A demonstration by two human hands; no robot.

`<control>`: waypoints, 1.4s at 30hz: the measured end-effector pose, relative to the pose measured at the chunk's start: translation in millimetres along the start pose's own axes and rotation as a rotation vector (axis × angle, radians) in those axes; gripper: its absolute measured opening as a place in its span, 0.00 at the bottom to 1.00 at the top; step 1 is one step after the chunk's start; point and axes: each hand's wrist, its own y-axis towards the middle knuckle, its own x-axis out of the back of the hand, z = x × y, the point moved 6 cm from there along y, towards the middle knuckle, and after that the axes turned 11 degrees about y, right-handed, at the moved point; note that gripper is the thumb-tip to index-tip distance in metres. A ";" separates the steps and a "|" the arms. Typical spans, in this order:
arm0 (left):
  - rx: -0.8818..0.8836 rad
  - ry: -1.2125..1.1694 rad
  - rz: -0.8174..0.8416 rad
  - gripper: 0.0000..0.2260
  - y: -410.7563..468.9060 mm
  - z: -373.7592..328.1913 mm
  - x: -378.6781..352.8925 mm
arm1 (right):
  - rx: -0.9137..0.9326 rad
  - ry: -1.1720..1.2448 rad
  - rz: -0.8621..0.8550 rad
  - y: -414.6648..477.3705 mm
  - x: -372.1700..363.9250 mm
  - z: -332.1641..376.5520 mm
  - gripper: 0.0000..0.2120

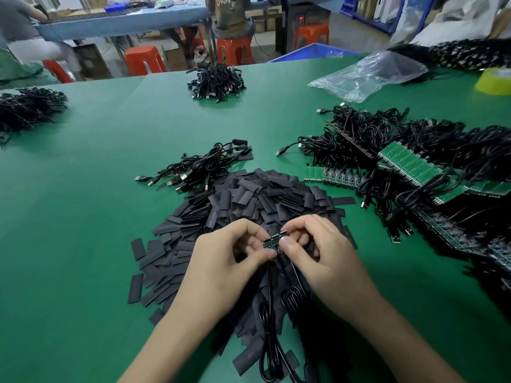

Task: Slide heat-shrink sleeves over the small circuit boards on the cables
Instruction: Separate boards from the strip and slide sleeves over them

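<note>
Left hand (221, 261) and right hand (318, 252) meet mid-frame; fingers (287, 246) pinched together, forearms converging from below.

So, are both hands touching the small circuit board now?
Touching. The head view shows the left hand and the right hand pinching the small circuit board between thumb and fingers from each side, above the pile of sleeves.

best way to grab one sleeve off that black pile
Take a sleeve lying alone at the pile's left fringe, not one from the overlapped middle. It lies flat on the green table, so come from above and pinch across its narrow width near one end, leaving the other end free for the board held between the left hand and right hand.
</note>
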 end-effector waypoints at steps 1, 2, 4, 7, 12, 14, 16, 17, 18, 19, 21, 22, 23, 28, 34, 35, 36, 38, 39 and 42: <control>0.022 -0.093 0.009 0.08 -1.5 0.7 0.4 | 0.014 -0.004 0.024 -0.6 -2.3 0.9 0.06; 0.043 -0.171 0.020 0.07 -2.8 2.1 0.4 | 0.014 0.021 0.050 -1.4 -4.4 0.6 0.07; 0.074 -0.292 0.056 0.07 -4.5 5.4 -1.6 | -0.019 0.127 0.106 -3.0 -7.1 -1.4 0.11; 0.081 -0.359 0.111 0.08 -5.5 7.8 -8.2 | -0.088 0.276 0.150 -3.3 -6.2 -5.1 0.12; 0.093 -0.539 0.167 0.09 -4.2 7.9 -14.2 | -0.127 0.459 0.199 -1.8 -8.0 -2.0 0.10; 0.110 -0.573 0.183 0.08 -4.0 9.4 -15.4 | -0.151 0.504 0.212 -1.9 -10.3 -1.7 0.11; 0.120 -0.589 0.200 0.07 -4.3 10.1 -15.6 | -0.165 0.552 0.232 -1.7 -12.1 -1.8 0.12; 0.121 -0.604 0.210 0.06 -4.5 9.9 -15.7 | -0.173 0.578 0.245 -1.9 -12.6 -1.5 0.12; 0.121 -0.622 0.221 0.06 -4.7 9.7 -15.8 | -0.184 0.607 0.256 -2.0 -13.3 -1.1 0.11; 0.123 -0.638 0.231 0.05 -4.9 9.6 -15.8 | -0.198 0.634 0.265 -2.2 -13.7 -0.4 0.10; 0.128 -0.669 0.246 0.04 -5.6 10.1 -16.1 | -0.227 0.664 0.276 -2.5 -14.7 -1.2 0.09; 0.132 -0.682 0.252 0.04 -6.0 10.5 -16.5 | -0.239 0.671 0.281 -2.7 -15.5 -1.8 0.08; 0.137 -0.692 0.256 0.04 -6.4 11.2 -16.6 | -0.249 0.679 0.284 -3.1 -16.0 -2.0 0.07; 0.149 -0.731 0.275 0.05 -6.6 10.8 -17.2 | -0.274 0.738 0.285 -4.2 -17.8 -3.4 0.08; 0.133 -0.791 0.281 0.03 -6.6 6.9 -16.4 | -0.372 0.865 0.320 -7.6 -20.0 -11.7 0.11; 0.134 -0.793 0.276 0.03 -6.1 7.2 -15.5 | -0.378 0.867 0.308 -7.2 -18.4 -10.7 0.12; 0.135 -0.797 0.274 0.03 -5.6 7.7 -14.7 | -0.363 0.825 0.275 -5.8 -15.0 -11.3 0.12; 0.131 -0.801 0.258 0.03 -4.2 10.1 -12.7 | -0.250 0.512 0.175 -1.8 -4.0 -13.3 0.11; 0.129 -0.797 0.241 0.03 -3.5 11.3 -10.9 | -0.170 0.296 0.100 0.3 3.5 -12.6 0.11; 0.093 -0.746 0.162 0.04 -1.6 11.9 -3.5 | 0.056 -0.080 -0.116 1.1 18.4 1.3 0.13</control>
